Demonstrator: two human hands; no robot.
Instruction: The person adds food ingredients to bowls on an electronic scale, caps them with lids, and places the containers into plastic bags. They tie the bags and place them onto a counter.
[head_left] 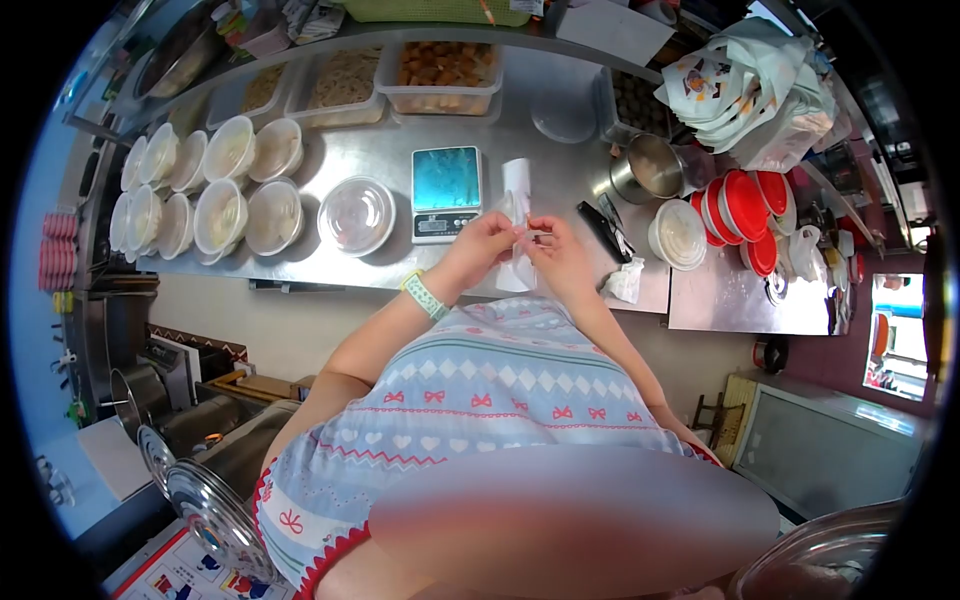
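Observation:
Both hands meet at the front of the steel counter, over a thin white plastic bag [516,180] that lies in a long folded strip. With thumb and fingers closed, my left hand [487,243] pinches the strip at its middle. My right hand [556,255] grips the same spot from the other side, its fingertips touching or nearly touching the left ones. Just left of the strip sits a digital kitchen scale [447,190] with a blue-green top. A round clear-lidded bowl [357,217] stands beyond the scale.
Stacked lidded bowls [222,215] fill the counter's left side. Food tubs [440,80] line the back. On the right are a black device [603,232], a steel pot [646,168], a white tub [677,235], red-lidded tubs [742,205] and hanging carrier bags [740,90].

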